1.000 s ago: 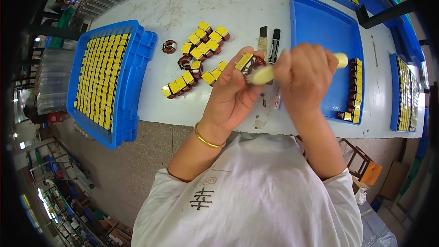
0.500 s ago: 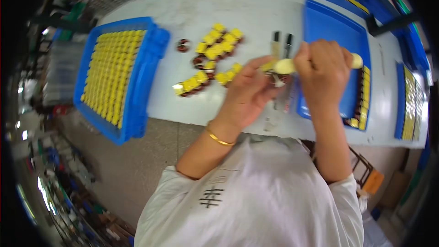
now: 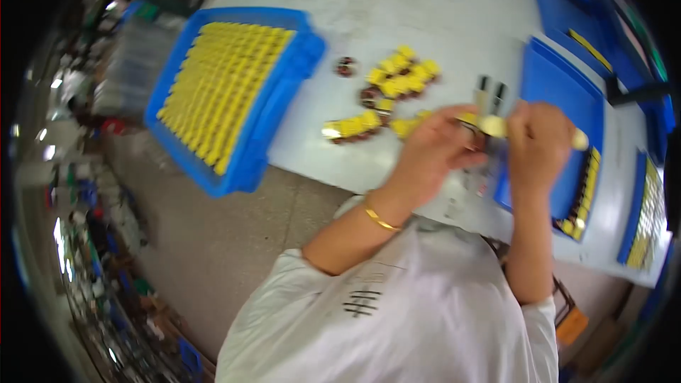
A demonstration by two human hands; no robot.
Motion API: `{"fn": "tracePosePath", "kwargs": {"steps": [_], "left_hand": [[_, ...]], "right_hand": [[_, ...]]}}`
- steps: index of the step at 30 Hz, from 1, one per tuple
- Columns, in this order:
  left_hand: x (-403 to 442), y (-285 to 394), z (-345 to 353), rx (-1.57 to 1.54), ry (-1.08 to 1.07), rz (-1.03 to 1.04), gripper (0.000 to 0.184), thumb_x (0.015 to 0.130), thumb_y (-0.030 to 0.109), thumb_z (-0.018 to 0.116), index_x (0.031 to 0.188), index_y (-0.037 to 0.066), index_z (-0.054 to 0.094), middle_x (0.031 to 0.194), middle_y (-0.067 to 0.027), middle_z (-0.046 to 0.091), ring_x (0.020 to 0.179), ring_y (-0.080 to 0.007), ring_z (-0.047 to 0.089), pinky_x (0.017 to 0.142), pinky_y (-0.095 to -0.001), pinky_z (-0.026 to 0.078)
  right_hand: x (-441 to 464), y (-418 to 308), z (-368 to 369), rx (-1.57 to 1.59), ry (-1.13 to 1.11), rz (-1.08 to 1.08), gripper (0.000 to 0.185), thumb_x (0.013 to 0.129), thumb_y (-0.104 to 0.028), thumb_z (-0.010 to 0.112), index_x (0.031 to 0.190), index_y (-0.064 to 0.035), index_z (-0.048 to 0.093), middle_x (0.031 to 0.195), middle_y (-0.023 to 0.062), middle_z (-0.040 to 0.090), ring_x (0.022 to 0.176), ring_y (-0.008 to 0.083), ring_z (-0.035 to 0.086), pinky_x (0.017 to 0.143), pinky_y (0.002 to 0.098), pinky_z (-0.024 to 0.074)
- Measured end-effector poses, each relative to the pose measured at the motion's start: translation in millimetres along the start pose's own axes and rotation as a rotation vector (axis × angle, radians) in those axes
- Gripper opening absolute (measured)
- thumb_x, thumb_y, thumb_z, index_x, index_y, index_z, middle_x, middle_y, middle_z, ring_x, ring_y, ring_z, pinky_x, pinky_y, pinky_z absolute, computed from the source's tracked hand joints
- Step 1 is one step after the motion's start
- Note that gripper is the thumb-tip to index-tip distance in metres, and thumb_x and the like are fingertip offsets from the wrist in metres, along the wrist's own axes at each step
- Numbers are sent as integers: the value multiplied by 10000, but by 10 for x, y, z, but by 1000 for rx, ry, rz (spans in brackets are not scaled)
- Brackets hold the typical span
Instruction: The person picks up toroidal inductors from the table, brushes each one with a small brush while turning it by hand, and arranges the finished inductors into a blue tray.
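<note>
My left hand [image 3: 433,152] pinches a small yellow-topped part [image 3: 468,119] with a dark reddish-brown side, likely a wound coil; my fingers cover much of it. Wrapped in a fist, my right hand [image 3: 540,145] grips a pale yellow rod [image 3: 494,126] with rounded ends that stick out on both sides. The rod's left end is close against the part in my left hand; whether they touch, I cannot tell. Left of my hands, loose yellow-topped parts [image 3: 404,84] lie in rows on the white table [image 3: 312,159]. Two black-capped pens [image 3: 498,92] lie just beyond my hands.
A blue crate [image 3: 248,163] packed with rows of yellow-topped parts stands at the left. Behind my right hand is a blue tray [image 3: 560,71] with a row of parts [image 3: 585,195] along its right side. Another blue tray [image 3: 633,223] sits at the far right.
The camera view has turned, so the table and everything on it appear farther right. Both hands keep their grips, with the rod's end still close to the part.
</note>
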State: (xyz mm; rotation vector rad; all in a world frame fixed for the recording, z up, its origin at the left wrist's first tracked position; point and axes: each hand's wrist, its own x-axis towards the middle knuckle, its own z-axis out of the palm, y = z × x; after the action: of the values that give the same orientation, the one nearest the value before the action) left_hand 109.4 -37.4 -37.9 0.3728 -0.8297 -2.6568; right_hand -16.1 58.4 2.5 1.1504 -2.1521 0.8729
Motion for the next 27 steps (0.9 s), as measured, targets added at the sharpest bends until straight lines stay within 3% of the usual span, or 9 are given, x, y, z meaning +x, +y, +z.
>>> {"fn": "tracePosePath", "kwargs": {"steps": [6,10,13,15,18,21,27], "left_hand": [[45,-4,-44,-213,-81,4,342,960,117,528,1294,63,479,1098,-72,604,957,-147,612,877,-344,559],[21,12,-51,-209,-95,18,351,963,146,534,1299,71,466,1131,-74,587,995,-142,587,895,-347,551],[63,-53,-86,-229,-98,43,373,958,169,549,1305,70,457,1154,-76,577,1034,-152,579,890,-318,539],[67,-63,-66,-232,-80,28,399,953,186,560,1314,57,451,1168,-79,576,1048,-156,579,877,-309,534],[78,-22,-10,-199,-118,-10,450,947,215,574,1334,29,436,1183,-85,577,1054,-161,587,862,-312,527],[53,72,-9,12,-119,32,504,942,233,582,1361,6,419,1196,-105,581,1046,-180,601,877,-331,520],[87,81,-64,-125,-108,68,512,941,184,575,1377,-13,394,1292,-154,528,1134,-214,570,939,-321,515]], "right_hand": [[-176,-129,72,52,120,15,190,725,-100,692,630,-101,527,636,29,542,645,219,520,683,363,355],[-161,116,-19,-68,49,113,296,731,-195,746,609,-111,489,624,14,515,646,214,502,677,348,326],[-221,-131,-125,106,9,27,212,703,-245,774,732,-137,595,710,-3,520,688,196,493,708,325,316],[-272,-223,-96,184,-44,-15,334,625,-322,804,872,-151,659,765,-14,508,731,178,484,744,317,308],[-383,-166,34,40,21,-88,394,588,-373,803,885,-153,665,759,-17,506,749,168,484,757,326,306],[-379,-193,-1,-25,15,-157,384,612,-356,787,913,-149,670,761,-18,506,753,164,485,757,333,307],[-252,-175,-244,220,-40,-25,99,721,-153,700,745,-121,609,692,2,492,677,171,483,715,317,306]]}}
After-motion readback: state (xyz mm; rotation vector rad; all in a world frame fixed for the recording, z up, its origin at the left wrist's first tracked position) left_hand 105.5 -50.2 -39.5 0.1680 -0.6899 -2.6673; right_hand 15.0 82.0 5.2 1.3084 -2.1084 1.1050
